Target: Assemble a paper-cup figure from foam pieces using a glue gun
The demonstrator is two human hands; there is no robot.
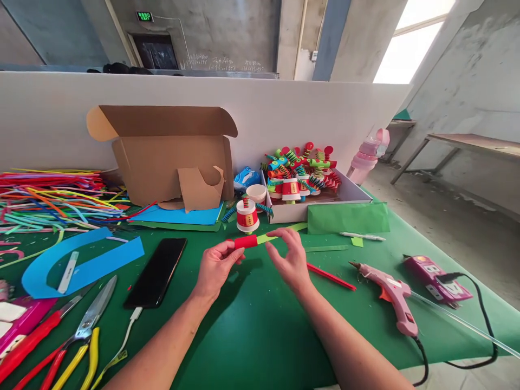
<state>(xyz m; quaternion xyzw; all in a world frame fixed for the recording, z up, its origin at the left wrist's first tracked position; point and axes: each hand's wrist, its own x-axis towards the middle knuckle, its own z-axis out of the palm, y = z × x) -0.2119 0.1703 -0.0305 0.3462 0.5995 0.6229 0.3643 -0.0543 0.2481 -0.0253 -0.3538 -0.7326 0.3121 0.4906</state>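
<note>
In my left hand [217, 266] a small red paper roll [246, 241] is pinched between thumb and fingers. A light green paper strip [263, 239] runs from its right end to my right hand [290, 257], whose thumb and bent fingers lie around the strip. Further along, the strip shows again behind that hand, reaching toward the box. Just beyond the roll stands a red and white paper cup figure [247, 218] with coiled dark arms. To the right of my right hand lies a red stick-like piece [332, 277] on the green table.
A pink glue gun [392, 290] and a purple box [436, 279] with a cable lie right. Behind, a white box [345, 203] holds several cup figures. On the left are a phone [156, 272], scissors [93, 311], a blue strip [109, 260] and pipe cleaners [60, 197].
</note>
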